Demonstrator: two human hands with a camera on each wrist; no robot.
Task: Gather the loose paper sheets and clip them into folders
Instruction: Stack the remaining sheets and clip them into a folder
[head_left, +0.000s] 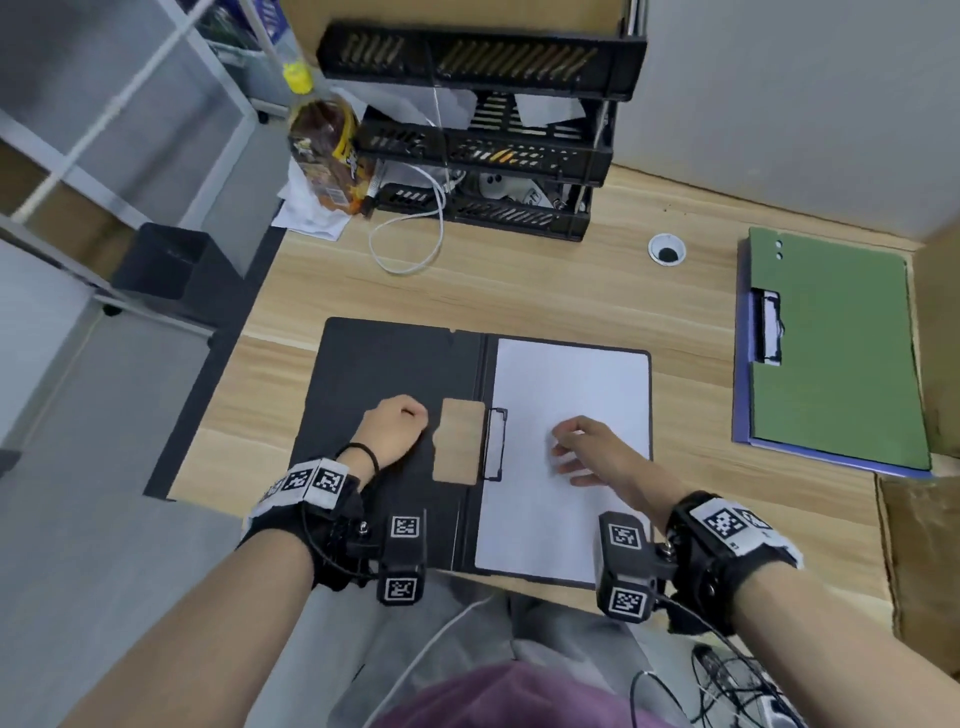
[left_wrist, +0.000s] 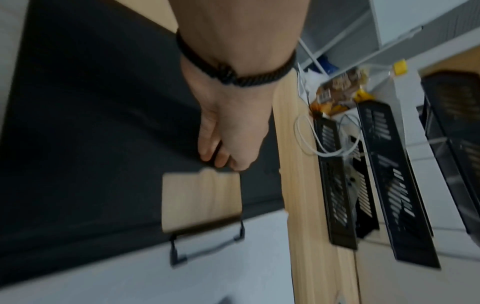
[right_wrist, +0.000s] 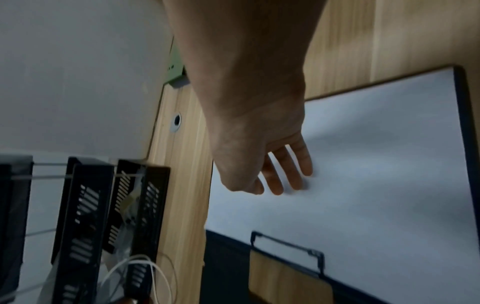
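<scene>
We've got the black folder (head_left: 384, 374) lying open flat on the wooden desk (head_left: 545, 291), w/ the white paper sheets (head_left: 566, 447) on its right half, edge tucked under the wire clip (head_left: 494, 444) at the spine.

Left hand (head_left: 396, 427): fingers curled in, knuckles up, sitting on the folder's left cover. In the left wrist view the fingertips (left_wrist: 207, 153) are folded under and seem to pinch a dark edge just before the cutout window (left_wrist: 201, 198), where desk wood shows through; blurry, so we can't tell if they really grip the cover or just rest curled on it. The cutout is right past those fingertips, the clip just beyond it.

Right hand (head_left: 584, 452): fingers (right_wrist: 293, 172) loosely spread, mostly straight, holding nothing, tips at or just over the sheet approx. mid-page. Can't tell for sure if they touch the paper. The clip lies beyond the fingertips toward the spine, apart from them.

Well off to the outside of the right hand: a green folder (head_left: 836, 348) stacked on a blue one (head_left: 744, 364), both closed, near the desk's right edge.

Far ahead of both sets of fingers: black stacked trays (head_left: 483, 140) w/ papers inside, a bottle w/ yellow cap (head_left: 322, 145) just left of them, a white cable (head_left: 415, 228) looping out in front, and a round cable hole (head_left: 666, 250) in the desk.
</scene>
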